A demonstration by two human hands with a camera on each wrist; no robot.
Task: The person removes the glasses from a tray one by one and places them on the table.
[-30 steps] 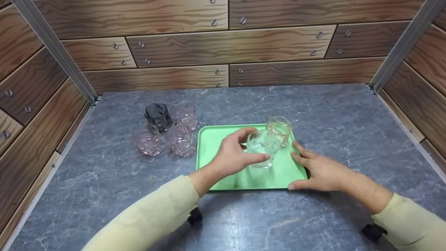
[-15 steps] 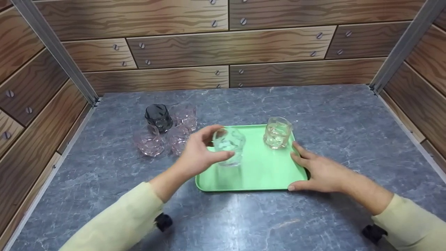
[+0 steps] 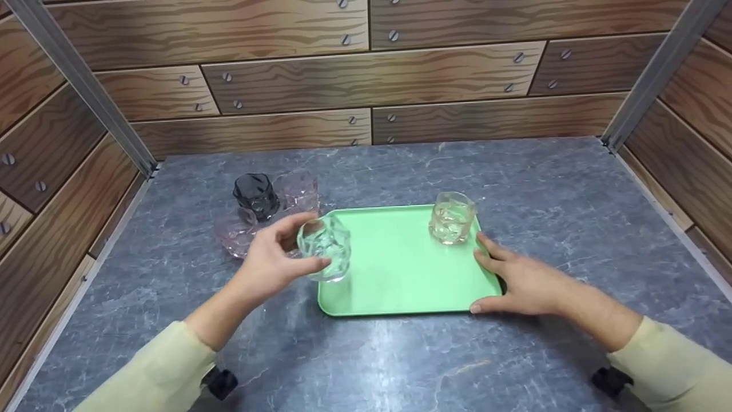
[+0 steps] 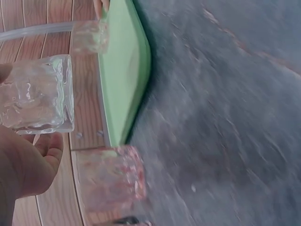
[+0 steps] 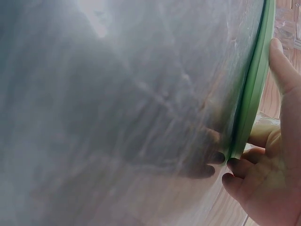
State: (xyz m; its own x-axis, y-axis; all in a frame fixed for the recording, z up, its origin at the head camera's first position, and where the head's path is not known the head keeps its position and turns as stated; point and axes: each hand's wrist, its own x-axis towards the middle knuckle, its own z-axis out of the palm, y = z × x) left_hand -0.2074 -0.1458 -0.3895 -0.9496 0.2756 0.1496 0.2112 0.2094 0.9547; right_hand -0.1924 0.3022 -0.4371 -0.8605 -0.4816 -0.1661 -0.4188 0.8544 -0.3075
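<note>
Carrying a clear glass (image 3: 325,247) off the green tray (image 3: 400,269)

Our left hand (image 3: 273,260) fingers grip it; our right hand (image 3: 523,280) lies flat, steadying the tray. Next, we'd judge, set it down gently by the pink glasses (image 3: 237,234).

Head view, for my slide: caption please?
Left hand holds clear glass beside green tray; right hand steadies it.

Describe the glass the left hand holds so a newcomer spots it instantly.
Find the green tray on the grey table. At its left edge the left hand grips a clear glass. Unlike the pink glasses and dark glass behind, it is colourless.
</note>
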